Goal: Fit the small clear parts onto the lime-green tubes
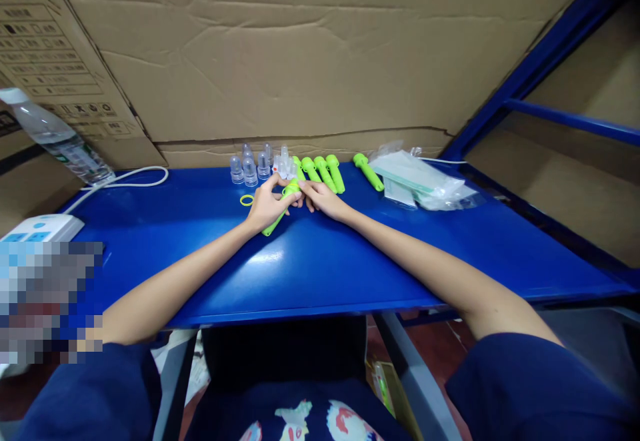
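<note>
My left hand (269,209) is wrapped round a lime-green torch-shaped plastic body (273,226), which slants with its wide head up and to the right. At that head, the fingers of my right hand (320,198) are pinched against the green plastic; its far fingers curl near the tabletop. Just left of my left hand lies a thin yellow-green ring (247,200). Behind the hands stand several clear domed caps (250,172) and some smaller clear pieces (284,161). Several more green torch-shaped bodies (327,174) lie in a row past my right hand.
Clear plastic bags with pale sheets (420,178) lie at right, beside another green torch-shaped body (369,172). At left are a water bottle (60,138), a white power strip (45,228) and its cable (135,178). Cardboard (300,61) walls the back of the blue table (320,274).
</note>
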A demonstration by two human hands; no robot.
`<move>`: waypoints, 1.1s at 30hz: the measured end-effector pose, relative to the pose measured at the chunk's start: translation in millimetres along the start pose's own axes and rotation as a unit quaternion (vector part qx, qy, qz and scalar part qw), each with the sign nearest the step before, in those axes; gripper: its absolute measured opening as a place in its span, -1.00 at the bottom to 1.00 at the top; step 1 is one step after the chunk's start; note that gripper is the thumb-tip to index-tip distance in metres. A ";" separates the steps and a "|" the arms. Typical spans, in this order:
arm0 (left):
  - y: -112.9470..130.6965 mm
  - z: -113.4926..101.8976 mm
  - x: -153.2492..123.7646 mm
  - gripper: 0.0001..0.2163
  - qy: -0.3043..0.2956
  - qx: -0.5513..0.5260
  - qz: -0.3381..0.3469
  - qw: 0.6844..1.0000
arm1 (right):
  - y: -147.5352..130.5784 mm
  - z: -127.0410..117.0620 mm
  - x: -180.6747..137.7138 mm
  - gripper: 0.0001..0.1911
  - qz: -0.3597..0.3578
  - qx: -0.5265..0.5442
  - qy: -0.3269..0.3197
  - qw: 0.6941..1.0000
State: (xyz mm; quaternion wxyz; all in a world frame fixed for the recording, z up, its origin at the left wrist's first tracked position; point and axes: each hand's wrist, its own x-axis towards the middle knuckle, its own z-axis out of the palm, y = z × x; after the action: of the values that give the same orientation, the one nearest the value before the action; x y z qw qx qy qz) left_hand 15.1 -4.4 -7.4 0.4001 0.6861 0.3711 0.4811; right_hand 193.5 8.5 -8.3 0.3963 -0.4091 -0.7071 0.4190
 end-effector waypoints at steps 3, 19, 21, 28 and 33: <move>-0.5 -0.3 0.0 -0.67 0.001 -0.003 0.006 1.000 | 1.3 -1.4 0.7 -0.50 -0.003 0.008 -0.014 1.000; 1.3 -1.2 3.9 -0.60 0.007 -0.046 -0.071 0.996 | 3.1 -2.7 -0.2 -0.54 -0.005 0.023 0.000 1.000; 0.1 -1.5 4.7 -0.57 0.003 -0.060 -0.075 0.995 | 4.0 -2.2 -0.5 -0.53 -0.013 0.022 0.010 1.000; -2.9 -1.1 3.7 -0.56 0.012 -0.062 -0.029 0.998 | 6.5 5.4 -0.1 -0.53 -0.003 0.050 0.020 0.999; -2.5 -0.5 2.6 -0.57 0.019 -0.047 -0.014 0.999 | 5.7 11.6 0.2 -0.62 0.018 0.090 0.029 0.995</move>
State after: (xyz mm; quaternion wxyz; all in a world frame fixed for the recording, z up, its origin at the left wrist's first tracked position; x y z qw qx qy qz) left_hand 14.9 -0.9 -8.6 0.4315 0.6524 0.3647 0.5052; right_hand 184.3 7.3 -17.4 0.4442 -0.3968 -0.6473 0.4756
